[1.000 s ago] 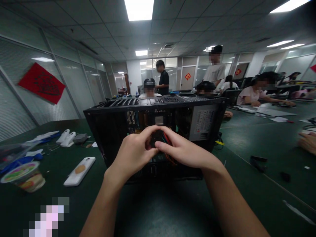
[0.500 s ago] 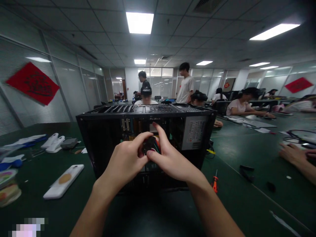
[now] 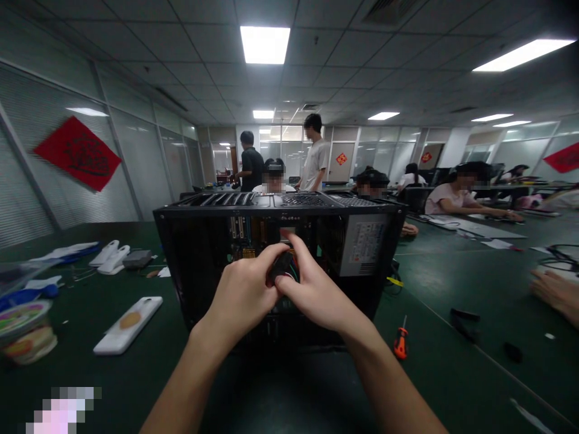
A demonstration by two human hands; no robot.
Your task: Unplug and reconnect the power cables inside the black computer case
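Note:
A black computer case (image 3: 205, 215) stands before me with its side open, showing boards and slots inside. At its opening, both of my hands close around a small black piece with coloured wires (image 3: 283, 269). My left hand (image 3: 246, 282) grips it from the left, thumb and fingers bent. From the other side my right hand (image 3: 316, 283) holds it too, thumb pressed on its near side and index finger pointing up. My fingers hide much of the piece, so its exact kind does not show. A silver power supply (image 3: 365, 244) sits in the case's upper right.
An orange-handled screwdriver (image 3: 400, 343) lies right of the case, with black pieces (image 3: 465, 322) beyond it. On the left are a white phone-like object (image 3: 129, 325), a plastic cup (image 3: 27, 331) and a grey block (image 3: 137, 259). Another person's hand (image 3: 556, 295) rests at the far right.
The view has swung slightly left, so the case and table items sit further right. Both hands stay closed on the wired piece. The standing people in the background have shifted left.

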